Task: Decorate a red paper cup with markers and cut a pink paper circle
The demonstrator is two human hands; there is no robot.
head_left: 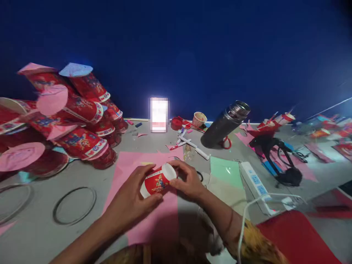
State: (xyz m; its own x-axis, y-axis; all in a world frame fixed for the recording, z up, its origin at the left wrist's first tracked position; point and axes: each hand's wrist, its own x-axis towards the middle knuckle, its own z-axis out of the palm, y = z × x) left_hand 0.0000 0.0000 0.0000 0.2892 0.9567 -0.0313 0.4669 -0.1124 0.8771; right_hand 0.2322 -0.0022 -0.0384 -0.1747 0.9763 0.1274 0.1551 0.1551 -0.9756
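A red and white paper cup (158, 182) with a printed picture lies tilted between my two hands, above a pink sheet of paper (154, 223). My left hand (139, 187) is closed around the cup's left end, thumb below and fingers above. At the other end, my right hand (189, 179) grips the cup near its white round face, with the thumb at its edge and the fingers curled over the top. Whether that white face is the base or the opening is hard to tell.
Stacked red paper cups (82, 143) with paper discs stand at left. Beyond the pink sheet are a lit phone (158, 115), pens (194, 145) and a dark flask (224, 126). A green sheet (227, 172), a power strip (255, 187) and a white cable (243, 227) lie at right.
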